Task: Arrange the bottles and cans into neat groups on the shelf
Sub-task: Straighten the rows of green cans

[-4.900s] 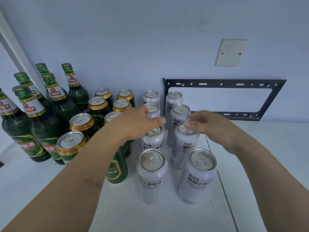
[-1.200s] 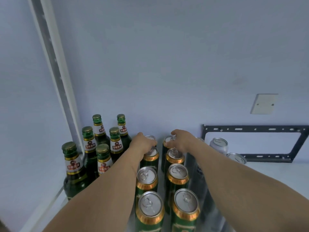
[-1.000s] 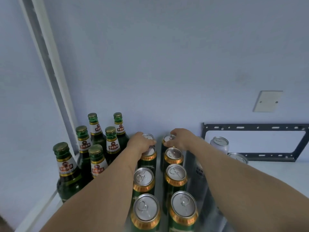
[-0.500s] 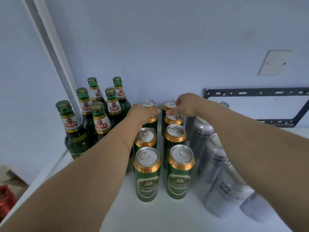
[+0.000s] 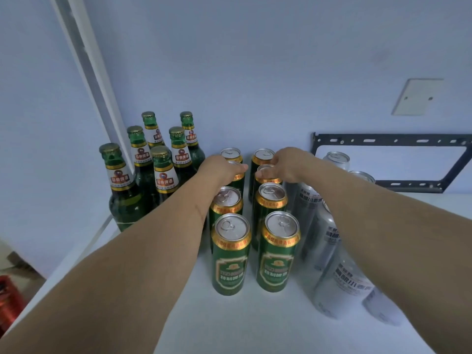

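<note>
Several green bottles (image 5: 163, 172) with gold caps stand together at the back left of the white shelf (image 5: 255, 325). To their right, green cans (image 5: 231, 254) with gold rims form two straight columns. Silver cans (image 5: 339, 287) stand right of those, partly hidden by my right forearm. My left hand (image 5: 221, 168) reaches over the left column and grips the top of the second can from the back. My right hand (image 5: 286, 163) grips the top of the matching can in the right column, fingers curled over its rim.
A black metal bracket (image 5: 393, 139) leans against the back wall behind the silver cans, below a white wall plate (image 5: 416, 97). A white upright rail (image 5: 86, 60) runs along the left corner. Something red (image 5: 9, 300) lies below the shelf's left edge.
My hands went from the silver cans to the green cans. In the last second they drew back from the rearmost green cans to the second pair, while the view tilted down.
</note>
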